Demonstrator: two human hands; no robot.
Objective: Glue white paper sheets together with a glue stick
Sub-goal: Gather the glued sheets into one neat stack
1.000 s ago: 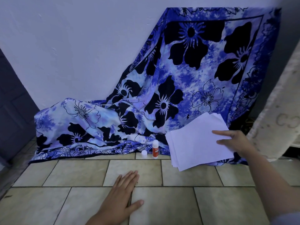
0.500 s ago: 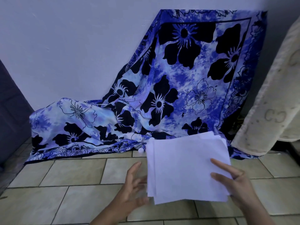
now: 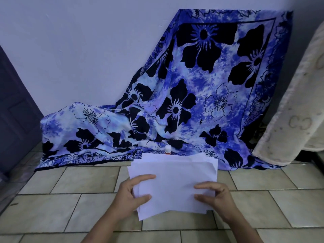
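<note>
2 hands: left hand + right hand grip paper stack.
Change: stack pulled fwd off cloth.
Means: gluing not begun; glue stick untouched.

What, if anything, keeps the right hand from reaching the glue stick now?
Probably not reachable yet: the right hand grips the paper stack with the left hand, and the glue stick stands behind the sheets' far edge, partly hidden.

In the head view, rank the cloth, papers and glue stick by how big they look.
1. cloth
2. papers, though nearer the camera
3. glue stick, partly hidden behind the papers
</note>
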